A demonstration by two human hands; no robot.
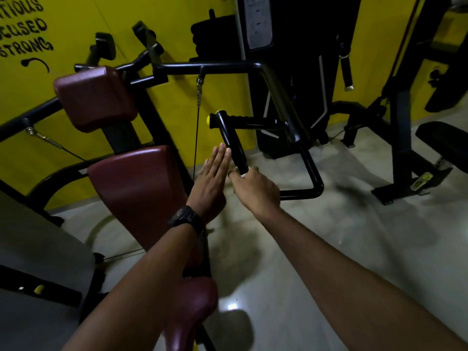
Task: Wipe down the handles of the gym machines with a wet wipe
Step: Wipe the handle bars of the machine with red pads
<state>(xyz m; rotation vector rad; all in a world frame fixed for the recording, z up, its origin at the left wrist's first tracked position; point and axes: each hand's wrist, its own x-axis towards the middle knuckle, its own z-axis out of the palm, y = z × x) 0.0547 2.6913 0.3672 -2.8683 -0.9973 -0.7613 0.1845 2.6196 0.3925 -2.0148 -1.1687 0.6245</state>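
The wet wipe (243, 175) shows only as a scrap of white between the fingers of the right hand (253, 188), pressed against the bottom end of the black upright handle (235, 150) of the gym machine; the right hand is curled round that lower end, wipe and handle together in its grip; the left hand (211, 178) is just to the left of the handle, flat and relaxed, fingers straight and close together, their tips right at the handle's side, though whether they touch it cannot be told; a black watch (187, 219) sits on the left wrist; above, the upright handle joins a ribbed horizontal grip (243, 119) with a yellow end cap (208, 120); behind the left arm stands the maroon back pad (136, 183), with a smaller maroon pad (93, 97) above it and the seat (195, 305) below; a thin cable (196, 138) hangs from the black frame bar (215, 65); beyond are a yellow wall (76, 21) with black lettering, a black weight-stack housing (291, 72), and a dark bench (443, 140) at the right on the pale glossy floor (329, 236).
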